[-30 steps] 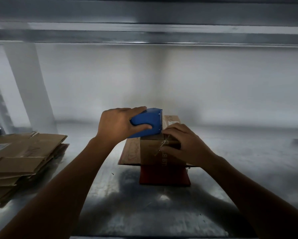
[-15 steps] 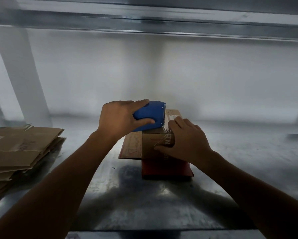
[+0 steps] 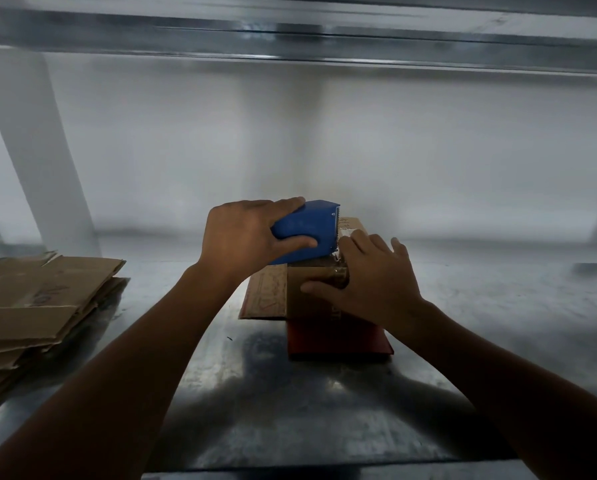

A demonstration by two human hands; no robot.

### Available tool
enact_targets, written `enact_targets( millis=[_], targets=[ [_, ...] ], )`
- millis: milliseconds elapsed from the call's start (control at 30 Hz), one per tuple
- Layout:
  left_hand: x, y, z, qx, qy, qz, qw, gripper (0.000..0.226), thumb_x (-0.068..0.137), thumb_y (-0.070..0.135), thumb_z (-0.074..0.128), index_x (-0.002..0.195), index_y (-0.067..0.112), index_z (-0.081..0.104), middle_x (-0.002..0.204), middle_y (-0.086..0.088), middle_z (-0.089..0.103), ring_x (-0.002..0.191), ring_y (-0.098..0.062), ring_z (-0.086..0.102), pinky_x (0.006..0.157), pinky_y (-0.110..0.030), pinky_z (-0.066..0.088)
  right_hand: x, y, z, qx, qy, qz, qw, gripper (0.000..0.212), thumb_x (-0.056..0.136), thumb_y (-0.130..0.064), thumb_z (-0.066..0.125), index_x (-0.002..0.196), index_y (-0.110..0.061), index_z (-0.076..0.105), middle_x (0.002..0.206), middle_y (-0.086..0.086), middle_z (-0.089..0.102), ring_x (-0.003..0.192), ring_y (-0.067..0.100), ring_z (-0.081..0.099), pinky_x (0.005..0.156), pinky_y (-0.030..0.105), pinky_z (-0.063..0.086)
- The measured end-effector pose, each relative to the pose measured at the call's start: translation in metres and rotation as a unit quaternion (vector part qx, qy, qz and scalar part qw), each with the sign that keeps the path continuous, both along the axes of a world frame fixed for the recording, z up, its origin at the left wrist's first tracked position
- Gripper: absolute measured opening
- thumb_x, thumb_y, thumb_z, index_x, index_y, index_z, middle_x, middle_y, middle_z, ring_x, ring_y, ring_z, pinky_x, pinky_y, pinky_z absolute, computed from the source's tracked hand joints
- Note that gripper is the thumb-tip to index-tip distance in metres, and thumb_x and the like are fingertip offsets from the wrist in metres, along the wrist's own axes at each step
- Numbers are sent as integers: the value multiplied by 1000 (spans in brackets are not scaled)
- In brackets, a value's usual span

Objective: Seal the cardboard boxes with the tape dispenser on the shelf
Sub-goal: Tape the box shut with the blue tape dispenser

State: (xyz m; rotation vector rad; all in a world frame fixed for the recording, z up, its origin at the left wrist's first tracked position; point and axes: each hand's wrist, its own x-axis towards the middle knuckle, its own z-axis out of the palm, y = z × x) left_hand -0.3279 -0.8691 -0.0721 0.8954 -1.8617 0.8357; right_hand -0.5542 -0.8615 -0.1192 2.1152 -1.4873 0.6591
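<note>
We see a dim, grey-blue picture. The pale back wall [image 3: 428, 150] is the brightest area, mid-frame; the forearms [image 3: 99, 393] in the lower corners fall almost black. The metal shelf [image 3: 290, 427] gives a dull sheen and holds a dark shadow below them. Streaky glare smears along the upper beam [image 3: 290, 39]. The centre is sharpest: left hand [image 3: 238, 237], right hand [image 3: 373, 282], blue tape dispenser [image 3: 300, 226]. Straight lines bow near the edges, and detail softens there.
</note>
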Motion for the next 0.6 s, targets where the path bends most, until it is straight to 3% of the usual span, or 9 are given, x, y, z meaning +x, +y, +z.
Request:
enact_targets(
  millis=[133,233,333,433,600],
  targets=[
    [-1,0,-1,-8,3,7,1000,63,76,69,69,119,24,76,92,-2,79,73,-24,75,66,-32,58,4,-2,-6,-65,-24,11,998,94,77,-92,39,117,-11,66,118,9,71,106,34,68,100,64,46],
    [0,-1,-1,-7,4,15,1000,63,75,70,70,119,25,76,91,-1,79,72,-23,74,65,-30,56,5,-1,-6,-94,-39,22,995,89,77,-89,49,104,-7,68,105,12,72,94,34,68,92,58,52],
    [0,-2,-2,-11,7,15,1000,61,75,69,72,118,25,76,89,0,79,71,-23,74,62,-31,58,0,1,2,-23,-58,45,997,91,74,-94,38,103,-12,62,103,5,63,90,22,56,80,37,47],
    [0,-1,-2,-4,5,8,1000,62,76,69,70,119,24,76,89,-1,79,71,-24,74,62,-34,60,-7,-1,9,67,-89,57,992,80,68,-97,27,99,-26,47,103,-9,47,92,11,42,76,29,36],
    [1,0,-3,-2,13,1,1000,64,78,70,68,120,22,75,94,-2,80,75,-25,75,64,-36,61,-9,-6,8,82,-84,62,991,57,79,-83,52,95,-29,41,100,-13,42,91,9,40,68,22,29]
  ],
)
